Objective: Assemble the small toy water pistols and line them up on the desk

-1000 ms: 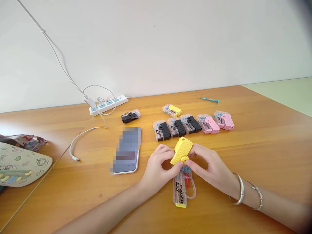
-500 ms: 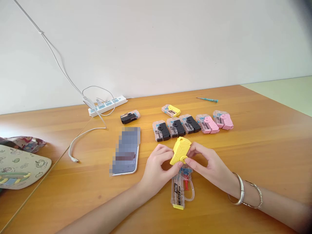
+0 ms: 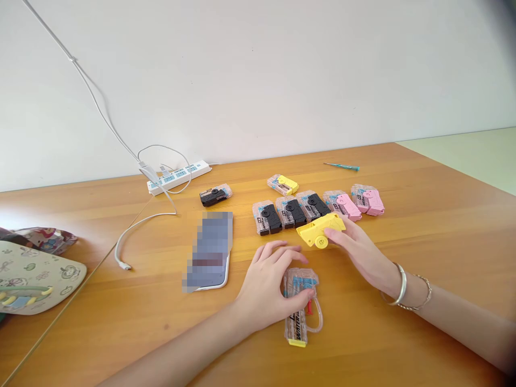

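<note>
Your right hand has the yellow toy water gun by its right end, in a narrow hold with the fingertips against the body, and the gun sits just near of the row of packaged guns, close to the black ones and the pink ones. Its long axis runs roughly left to right across the wooden table, tilted so that the right end lies farther away. The narrower end appears to point left, and the round cap faces you on the near side. Keep your fingers at that end so the cap stays in sight and free to work on, and keep the gun a little toward you so it doesn't knock the black packets. Your left hand is curved over the clear plastic packet that lies near of the yellow gun, its long axis running near to far. The thumb reaches the packet's right side, while the fingers arch toward the yellow gun, just apart from it. You can't tell whether that hand is gripping the packet or only resting on it, so settle it firmly before you shift the packet.
</note>
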Demonstrator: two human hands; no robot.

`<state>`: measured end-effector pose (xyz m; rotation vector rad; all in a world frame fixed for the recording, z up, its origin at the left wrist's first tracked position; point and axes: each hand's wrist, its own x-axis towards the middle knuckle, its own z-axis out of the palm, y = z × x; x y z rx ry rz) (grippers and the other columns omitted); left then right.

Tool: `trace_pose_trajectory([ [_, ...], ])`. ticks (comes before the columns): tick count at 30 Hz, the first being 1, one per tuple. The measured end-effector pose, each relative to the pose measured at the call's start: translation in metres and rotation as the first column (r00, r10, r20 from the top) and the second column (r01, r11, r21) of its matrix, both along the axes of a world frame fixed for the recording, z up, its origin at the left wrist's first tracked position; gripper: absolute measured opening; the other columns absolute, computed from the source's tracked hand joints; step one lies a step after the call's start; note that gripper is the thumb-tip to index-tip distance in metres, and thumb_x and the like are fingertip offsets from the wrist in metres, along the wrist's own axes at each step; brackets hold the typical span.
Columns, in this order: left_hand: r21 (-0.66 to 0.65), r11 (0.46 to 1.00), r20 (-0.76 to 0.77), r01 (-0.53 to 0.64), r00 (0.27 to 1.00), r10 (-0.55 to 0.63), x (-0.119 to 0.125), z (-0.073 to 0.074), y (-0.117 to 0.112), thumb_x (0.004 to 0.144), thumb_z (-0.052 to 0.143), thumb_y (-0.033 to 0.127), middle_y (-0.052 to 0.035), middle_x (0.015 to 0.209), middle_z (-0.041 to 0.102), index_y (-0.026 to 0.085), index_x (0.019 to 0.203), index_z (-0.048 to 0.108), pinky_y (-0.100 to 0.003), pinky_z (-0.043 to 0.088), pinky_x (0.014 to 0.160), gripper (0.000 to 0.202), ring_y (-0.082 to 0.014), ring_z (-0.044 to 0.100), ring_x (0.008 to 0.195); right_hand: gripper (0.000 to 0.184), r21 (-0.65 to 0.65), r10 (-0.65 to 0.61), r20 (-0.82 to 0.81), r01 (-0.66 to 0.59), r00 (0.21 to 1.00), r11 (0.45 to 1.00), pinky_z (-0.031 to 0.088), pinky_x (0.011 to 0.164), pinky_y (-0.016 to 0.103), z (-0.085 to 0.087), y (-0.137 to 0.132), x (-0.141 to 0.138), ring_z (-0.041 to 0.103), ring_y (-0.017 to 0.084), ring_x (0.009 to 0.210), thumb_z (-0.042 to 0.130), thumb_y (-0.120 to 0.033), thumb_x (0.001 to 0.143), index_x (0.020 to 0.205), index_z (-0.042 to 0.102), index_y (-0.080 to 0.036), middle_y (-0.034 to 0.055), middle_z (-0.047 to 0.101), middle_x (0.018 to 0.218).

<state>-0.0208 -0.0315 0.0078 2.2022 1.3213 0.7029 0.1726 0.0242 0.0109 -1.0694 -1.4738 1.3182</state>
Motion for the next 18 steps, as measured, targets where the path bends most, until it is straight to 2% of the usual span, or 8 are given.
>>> trace_pose_trajectory([
  [4,-0.017,1.000,-0.060,-0.020,0.998,0.019,-0.0004,-0.0005,0.0000,0.072,0.068,0.035,-0.0038,0.133,0.054,0.025,0.105,0.060,-0.049,0.028,0.106,0.035,-0.0304,0.036,0.127,0.033,-0.053,0.004,-0.013,-0.005,1.000,0.999,0.047,0.086,0.036,-0.0025,0.0055,0.0024,0.056,0.021,0.097,0.060,-0.048,0.078,0.096,0.051,-0.022,0.0040,0.060,0.101],
  [7,-0.034,0.999,-0.033,-0.020,0.999,0.019,-0.0012,0.0006,0.0000,0.073,0.067,0.030,-0.0029,0.131,0.055,0.025,0.096,0.063,-0.048,0.028,0.105,0.025,-0.0312,0.032,0.130,0.036,-0.040,-0.001,0.017,0.001,1.000,0.999,0.047,0.086,0.037,-0.0014,0.0055,0.0010,0.058,0.022,0.094,0.064,-0.050,0.075,0.094,0.051,-0.022,0.0033,0.061,0.097],
  [9,-0.048,0.999,0.022,-0.012,1.000,0.013,-0.0018,0.0013,0.0004,0.074,0.067,0.028,-0.0019,0.126,0.059,0.026,0.097,0.062,-0.047,0.030,0.103,0.024,-0.0304,0.035,0.128,0.037,-0.044,-0.019,0.019,0.020,1.000,0.999,0.049,0.083,0.036,-0.0004,0.0048,0.0000,0.060,0.021,0.089,0.067,-0.050,0.072,0.090,0.050,-0.023,0.0016,0.061,0.092],
  [11,-0.064,0.998,0.091,-0.013,0.996,0.018,-0.0025,0.0013,0.0011,0.076,0.066,0.028,-0.0011,0.114,0.066,0.027,0.098,0.060,-0.046,0.031,0.102,0.023,-0.0283,0.045,0.118,0.038,-0.077,-0.021,-0.014,0.020,1.000,0.997,0.049,0.082,0.036,-0.0005,0.0042,-0.0001,0.062,0.020,0.084,0.069,-0.050,0.072,0.088,0.048,-0.023,0.0003,0.063,0.088],
  [14,-0.112,0.992,0.196,-0.056,0.978,0.078,-0.0032,0.0003,0.0017,0.078,0.064,0.027,-0.0003,0.100,0.068,0.026,0.099,0.056,-0.045,0.034,0.098,0.023,-0.0252,0.056,0.101,0.033,-0.141,-0.008,-0.090,-0.005,0.996,0.990,0.048,0.086,0.037,-0.0025,0.0039,0.0015,0.064,0.018,0.081,0.061,-0.051,0.080,0.088,0.048,-0.023,0.0011,0.066,0.089],
  [16,-0.208,0.976,0.307,-0.061,0.944,0.124,-0.0036,-0.0008,0.0017,0.080,0.062,0.027,-0.0002,0.096,0.068,0.026,0.101,0.052,-0.041,0.042,0.089,0.023,-0.0231,0.059,0.092,0.032,-0.155,-0.008,-0.108,-0.009,0.994,0.988,0.048,0.085,0.036,-0.0037,0.0039,0.0028,0.063,0.018,0.080,0.054,-0.053,0.084,0.089,0.050,-0.022,0.0012,0.066,0.084],
  [18,-0.294,0.955,0.447,-0.034,0.878,0.169,-0.0042,-0.0022,0.0018,0.083,0.059,0.027,0.0003,0.094,0.067,0.026,0.103,0.048,-0.033,0.048,0.077,0.023,-0.0196,0.061,0.084,0.031,-0.125,0.010,-0.081,-0.020,0.997,0.992,0.049,0.079,0.034,-0.0036,0.0032,0.0031,0.061,0.017,0.076,0.052,-0.053,0.086,0.089,0.050,-0.022,-0.0001,0.063,0.076],
])
